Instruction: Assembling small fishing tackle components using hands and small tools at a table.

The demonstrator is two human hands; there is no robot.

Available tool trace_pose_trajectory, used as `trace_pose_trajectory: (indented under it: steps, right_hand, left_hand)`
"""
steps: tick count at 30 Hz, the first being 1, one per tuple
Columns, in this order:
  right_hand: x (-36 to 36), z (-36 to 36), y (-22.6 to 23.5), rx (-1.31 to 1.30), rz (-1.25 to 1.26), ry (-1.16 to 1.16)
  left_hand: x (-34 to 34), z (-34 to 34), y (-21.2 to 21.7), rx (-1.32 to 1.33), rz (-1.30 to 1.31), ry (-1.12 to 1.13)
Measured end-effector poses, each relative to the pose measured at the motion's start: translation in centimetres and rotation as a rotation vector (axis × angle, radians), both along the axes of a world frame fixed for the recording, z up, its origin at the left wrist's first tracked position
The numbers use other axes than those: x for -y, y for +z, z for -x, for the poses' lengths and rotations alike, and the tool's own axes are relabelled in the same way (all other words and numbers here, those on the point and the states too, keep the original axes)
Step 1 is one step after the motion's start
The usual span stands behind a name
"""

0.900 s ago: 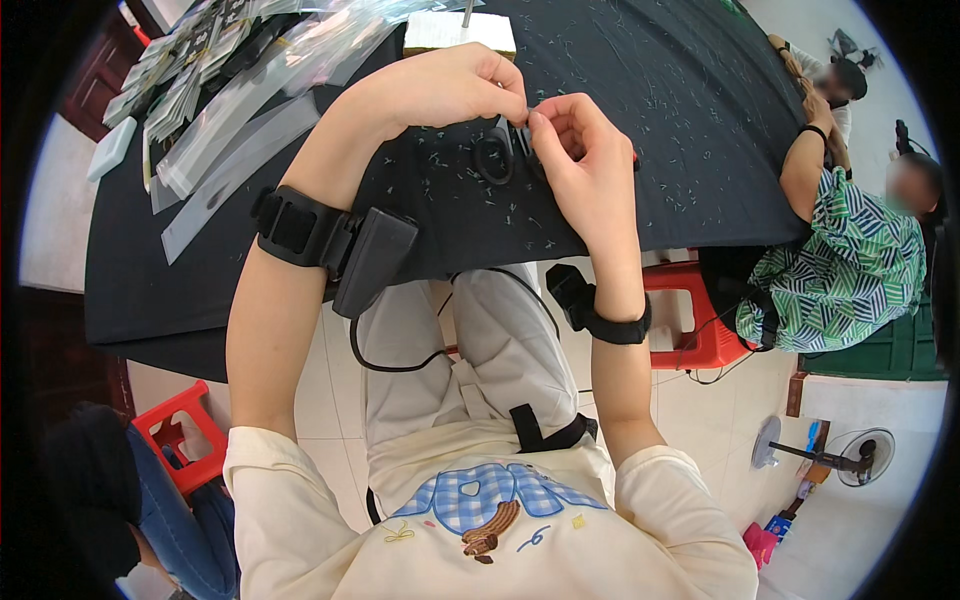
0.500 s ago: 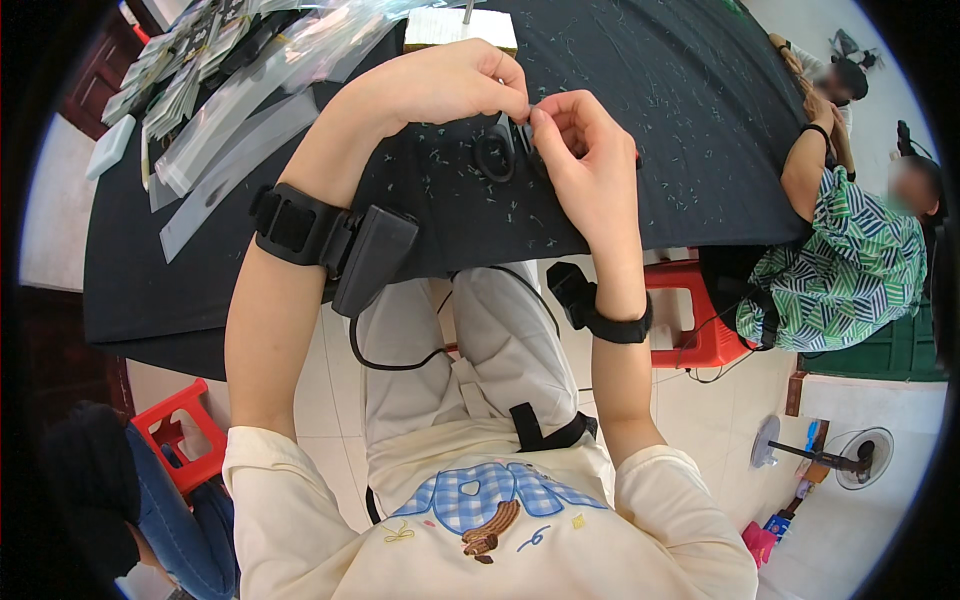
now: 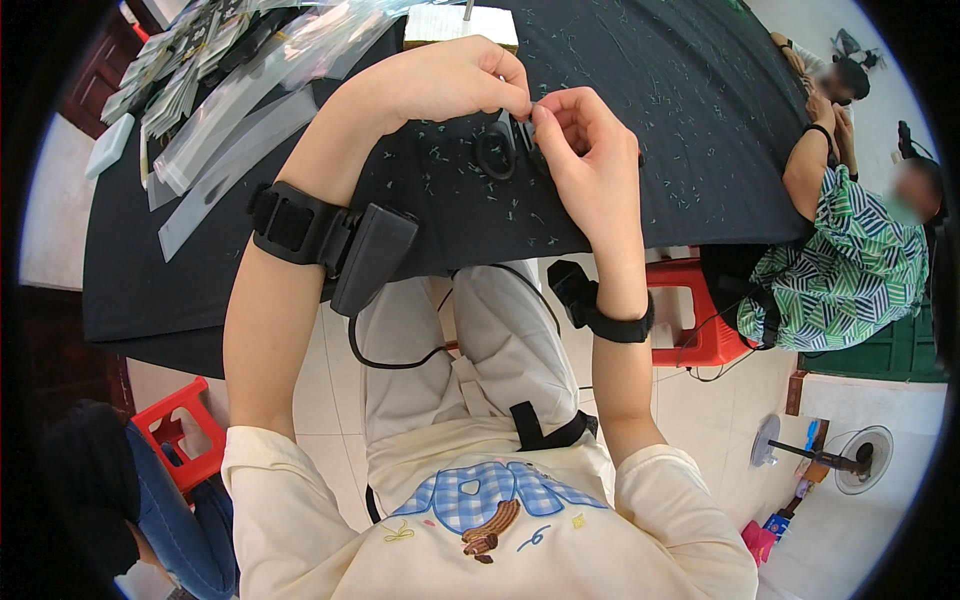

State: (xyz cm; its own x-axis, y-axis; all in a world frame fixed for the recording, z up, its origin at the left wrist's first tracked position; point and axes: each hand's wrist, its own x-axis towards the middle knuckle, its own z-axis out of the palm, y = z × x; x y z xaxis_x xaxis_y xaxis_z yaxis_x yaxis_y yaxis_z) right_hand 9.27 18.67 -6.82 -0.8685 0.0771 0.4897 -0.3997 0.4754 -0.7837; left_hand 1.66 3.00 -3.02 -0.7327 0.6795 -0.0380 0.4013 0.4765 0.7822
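Observation:
My left hand (image 3: 450, 85) and my right hand (image 3: 590, 150) meet fingertip to fingertip above the black table (image 3: 700, 120). Both pinch a small item that is too tiny and too hidden by the fingers to identify. Just below the fingertips, black scissors (image 3: 495, 152) lie on the table, partly covered by my right hand. A black strapped device sits on my left forearm (image 3: 330, 240) and a black band on my right wrist (image 3: 600, 310).
Many tiny light scraps litter the tabletop. Clear plastic sleeves (image 3: 230, 110) lie at the upper left and a white block (image 3: 460, 22) at the far edge. A person in a green patterned shirt (image 3: 850, 270) sits at the right. A red stool (image 3: 690, 320) and a fan (image 3: 850, 460) are nearby.
Both hands stay at the same spot over the scissors. Only the fingertips have shifted slightly.

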Motion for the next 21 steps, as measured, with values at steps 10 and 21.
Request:
trace_pose_trajectory:
  steps: [10, 21]
  right_hand:
    - [0.12, 0.07, -0.08, 0.004, 0.014, 0.007]
    - [0.05, 0.04, 0.09, 0.009, -0.003, -0.001]
  left_hand:
    - [0.13, 0.08, -0.09, -0.002, -0.005, -0.002]
    - [0.06, -0.05, 0.15, -0.003, 0.010, 0.020]
